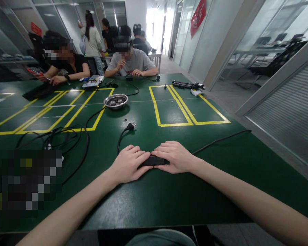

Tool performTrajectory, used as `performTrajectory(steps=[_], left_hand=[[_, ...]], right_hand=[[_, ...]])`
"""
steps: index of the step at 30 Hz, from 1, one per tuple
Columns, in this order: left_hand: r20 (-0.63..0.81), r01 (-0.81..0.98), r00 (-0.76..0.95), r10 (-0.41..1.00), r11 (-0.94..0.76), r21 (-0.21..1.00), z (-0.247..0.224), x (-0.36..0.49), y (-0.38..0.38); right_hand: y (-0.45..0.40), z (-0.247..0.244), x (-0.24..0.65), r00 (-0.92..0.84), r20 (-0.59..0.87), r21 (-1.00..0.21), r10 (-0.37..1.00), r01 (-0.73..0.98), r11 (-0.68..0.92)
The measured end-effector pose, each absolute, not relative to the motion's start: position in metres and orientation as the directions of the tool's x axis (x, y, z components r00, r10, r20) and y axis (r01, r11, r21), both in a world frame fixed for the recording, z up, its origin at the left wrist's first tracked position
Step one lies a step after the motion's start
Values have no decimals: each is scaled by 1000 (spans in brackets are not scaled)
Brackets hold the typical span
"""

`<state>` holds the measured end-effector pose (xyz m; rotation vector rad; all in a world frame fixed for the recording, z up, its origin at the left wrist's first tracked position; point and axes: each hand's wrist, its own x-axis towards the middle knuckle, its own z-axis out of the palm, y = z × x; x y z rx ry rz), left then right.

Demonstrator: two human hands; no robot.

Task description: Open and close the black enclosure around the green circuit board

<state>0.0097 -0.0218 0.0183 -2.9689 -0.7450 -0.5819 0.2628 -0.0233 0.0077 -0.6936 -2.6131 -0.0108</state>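
Note:
A black power adapter lies low over the green table, gripped from both ends. My left hand is closed round its left end, thumb along the near side. My right hand is closed round its right end, and the fingertips of the two hands nearly meet. Beyond my left hand lies a black plug with metal prongs, its cable curving down behind that hand. Another black cable runs from behind my right hand toward the table's right edge. The adapter's ends are hidden by my fingers.
A metal bowl with small metal parts stands beyond the plug. Tangled black cables lie at the left, near a pixelated area. Yellow tape rectangles mark the table. A black folded stand lies at the far right. Two people sit across the table.

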Motion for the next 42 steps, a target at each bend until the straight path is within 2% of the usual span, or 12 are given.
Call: performTrajectory(steps=[4,7,11,15,17,19,23,26,28,34,37,42], left_hand=[[380,469,800,464,-879,87,17,9,-19],[375,474,802,465,-877,75,15,7,-18],[383,499,793,474,-866,37,13,5,-17],[418,509,788,451,-860,-32,13,4,-16],[435,504,786,439,-863,-40,14,5,-16],[451,502,775,442,-865,-15,14,5,-15],[414,500,751,514,-853,153,14,4,-14],[382,504,719,581,-814,288,14,3,-14],[388,507,698,602,-798,327,15,3,-15],[400,507,679,616,-787,351,14,6,-16],[396,518,669,629,-777,359,13,7,-15],[364,544,649,668,-742,392,13,8,-15]], right_hand=[[-23,7,263,-781,408,-97,473,478,873],[-23,7,263,-762,414,-158,498,479,864],[-22,9,265,-693,362,-427,623,471,772],[-19,15,268,-617,162,-755,770,425,499],[-19,17,268,-632,52,-849,773,380,368],[-20,17,267,-630,15,-879,777,362,311],[-24,14,262,-569,162,-797,806,406,447],[-27,12,260,-585,321,-657,744,428,620],[-27,12,259,-606,379,-571,699,442,692],[-26,9,256,-635,328,-467,700,535,704],[-25,7,255,-652,352,-416,672,534,736],[-25,8,255,-698,322,-271,640,579,769]])
